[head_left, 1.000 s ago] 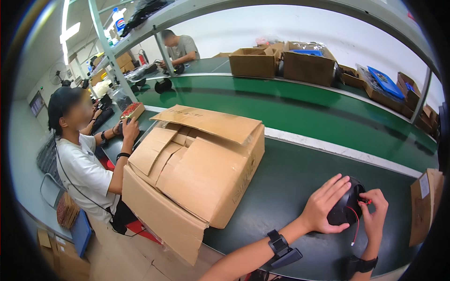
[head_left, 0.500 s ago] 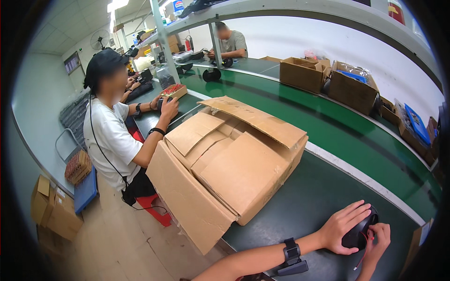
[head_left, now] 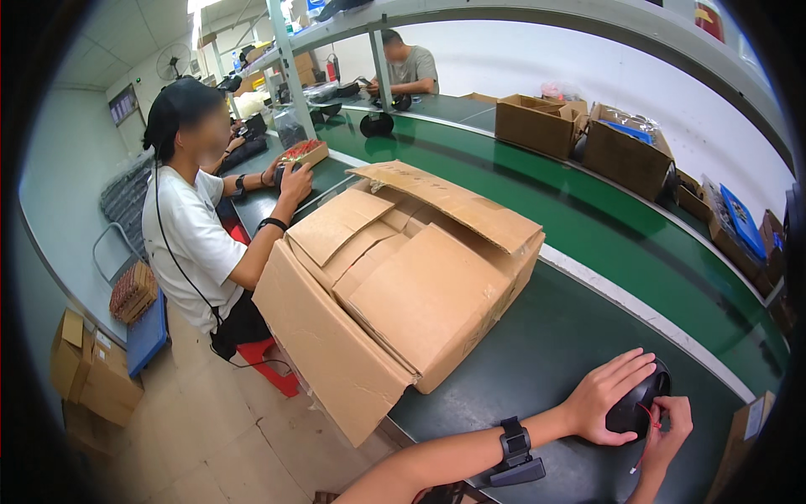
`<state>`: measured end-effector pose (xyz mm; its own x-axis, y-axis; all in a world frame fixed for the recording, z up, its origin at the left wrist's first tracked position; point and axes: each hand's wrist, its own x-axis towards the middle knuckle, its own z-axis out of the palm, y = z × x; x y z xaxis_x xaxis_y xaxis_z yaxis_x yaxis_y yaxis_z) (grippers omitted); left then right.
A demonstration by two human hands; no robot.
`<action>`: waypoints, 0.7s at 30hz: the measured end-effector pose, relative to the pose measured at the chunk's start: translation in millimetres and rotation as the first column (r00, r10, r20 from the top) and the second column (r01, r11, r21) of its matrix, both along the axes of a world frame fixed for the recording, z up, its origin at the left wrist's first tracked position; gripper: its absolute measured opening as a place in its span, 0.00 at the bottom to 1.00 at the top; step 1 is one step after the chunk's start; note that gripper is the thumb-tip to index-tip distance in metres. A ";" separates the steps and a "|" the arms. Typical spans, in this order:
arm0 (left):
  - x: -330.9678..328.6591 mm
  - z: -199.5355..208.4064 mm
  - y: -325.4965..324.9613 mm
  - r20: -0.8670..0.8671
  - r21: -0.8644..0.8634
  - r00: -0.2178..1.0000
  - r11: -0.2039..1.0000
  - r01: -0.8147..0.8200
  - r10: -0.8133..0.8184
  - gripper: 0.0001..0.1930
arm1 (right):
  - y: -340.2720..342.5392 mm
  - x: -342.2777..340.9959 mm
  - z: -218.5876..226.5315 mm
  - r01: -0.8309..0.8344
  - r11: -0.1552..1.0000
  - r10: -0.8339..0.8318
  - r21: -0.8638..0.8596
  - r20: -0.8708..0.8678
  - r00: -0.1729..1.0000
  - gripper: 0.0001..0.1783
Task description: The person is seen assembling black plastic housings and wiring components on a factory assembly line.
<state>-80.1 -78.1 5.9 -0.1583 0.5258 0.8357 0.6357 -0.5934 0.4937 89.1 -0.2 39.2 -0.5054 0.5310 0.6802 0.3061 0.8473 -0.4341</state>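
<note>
At the lower right of the dark green table sits a smooth black round plastic housing (head_left: 635, 401). Its surface is curved, and part of it is hidden by my hands. My left hand (head_left: 606, 400) wraps over its left side, fingers along the top and thumb below. Beside it, my right hand (head_left: 671, 427) has its fingers curled in a pinch at the housing's edge, on a thin red wire (head_left: 646, 443). The wire hangs down past the hand to a small white plug (head_left: 632, 470).
A large cardboard box (head_left: 428, 307) with raised flaps stands left of my hands. Beyond runs a green conveyor belt (head_left: 588, 220), with open cartons (head_left: 625, 151) along its far side. A co-worker (head_left: 197, 218) sits at left, handling a black part. Another carton (head_left: 743, 445) stands at right.
The whole view has shifted slightly. My left hand stays on the housing, and my right hand still pinches the red wire at its edge with little visible movement.
</note>
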 end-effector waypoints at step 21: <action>-5.9 -2.5 22.1 -0.148 0.042 0.986 0.997 -0.069 0.075 0.46 | 14.6 4.3 0.2 0.027 0.971 -0.064 -0.239 -0.146 0.987 0.04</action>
